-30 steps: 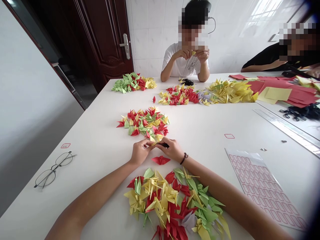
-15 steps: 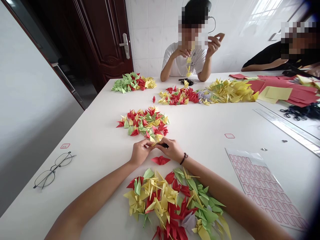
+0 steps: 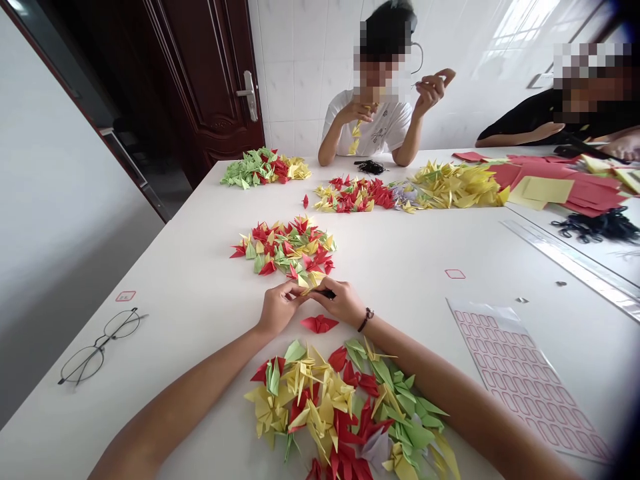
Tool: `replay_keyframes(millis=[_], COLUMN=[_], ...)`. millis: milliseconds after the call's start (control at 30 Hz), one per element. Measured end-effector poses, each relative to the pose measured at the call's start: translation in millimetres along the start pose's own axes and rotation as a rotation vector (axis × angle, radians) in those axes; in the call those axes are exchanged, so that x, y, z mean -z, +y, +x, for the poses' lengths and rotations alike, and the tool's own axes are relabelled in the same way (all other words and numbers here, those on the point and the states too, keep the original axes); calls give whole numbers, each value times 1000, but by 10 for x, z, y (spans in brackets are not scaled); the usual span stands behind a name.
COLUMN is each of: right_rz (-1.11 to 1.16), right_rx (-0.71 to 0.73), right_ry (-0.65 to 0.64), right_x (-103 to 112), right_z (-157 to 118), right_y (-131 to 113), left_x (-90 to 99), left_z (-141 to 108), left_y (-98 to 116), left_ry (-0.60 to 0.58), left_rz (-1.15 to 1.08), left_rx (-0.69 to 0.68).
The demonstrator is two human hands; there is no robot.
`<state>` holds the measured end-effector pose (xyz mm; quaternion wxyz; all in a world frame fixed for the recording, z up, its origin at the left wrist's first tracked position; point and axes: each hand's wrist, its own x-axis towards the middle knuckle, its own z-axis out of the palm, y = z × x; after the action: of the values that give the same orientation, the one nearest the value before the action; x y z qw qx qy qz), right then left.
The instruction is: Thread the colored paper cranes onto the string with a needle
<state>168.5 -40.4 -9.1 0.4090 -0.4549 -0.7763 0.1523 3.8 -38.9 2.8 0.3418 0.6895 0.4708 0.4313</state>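
My left hand (image 3: 281,308) and my right hand (image 3: 344,304) meet at the middle of the table, fingertips closed on a small yellow folded paper crane (image 3: 307,291). Most of that crane is covered by my fingers. Something dark (image 3: 328,293) shows in my right hand's grip, too hidden to name. A lone red paper crane (image 3: 320,324) lies just below my hands. Between my forearms spreads a pile of red, yellow, green and purple paper cranes (image 3: 325,403). Just beyond my fingers sits another mixed pile of cranes (image 3: 287,245).
Eyeglasses (image 3: 100,345) rest at the left; a label sheet (image 3: 525,380) lies at the right. Across the table a person (image 3: 367,120) holds up a yellow strand behind more cranes (image 3: 455,183). Coloured paper (image 3: 550,190) and black cords (image 3: 597,225) are at the far right.
My hands stay in nearly the same place on the crane. The person opposite has moved the yellow strand to the left and raised the other hand slightly. The view has shifted slightly.
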Motion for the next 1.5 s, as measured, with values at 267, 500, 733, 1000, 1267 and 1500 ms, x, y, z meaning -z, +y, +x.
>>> replay_keyframes(millis=[267,500,733,1000,1267,1500], right_rz=[-3,38,90,140,183,162], right_rx=[-28,-23,-57,-62,97,140], right_ry=[12,12,31,17,-154,-254], right_x=[22,31,73,94,171,164], right_z=[14,4,2,14,7,-12], right_y=[-28,-12,13,8,-43,-82], left_x=[8,23,137,195,168,155], left_z=[11,22,104,120,58,23], left_y=[-14,-15,-111,-122,-88,-122], left_ry=[-16,1,70,88,98,42], left_rz=[-20,-53,-32,99,136,230], left_rx=[38,92,127,61,-56,-162])
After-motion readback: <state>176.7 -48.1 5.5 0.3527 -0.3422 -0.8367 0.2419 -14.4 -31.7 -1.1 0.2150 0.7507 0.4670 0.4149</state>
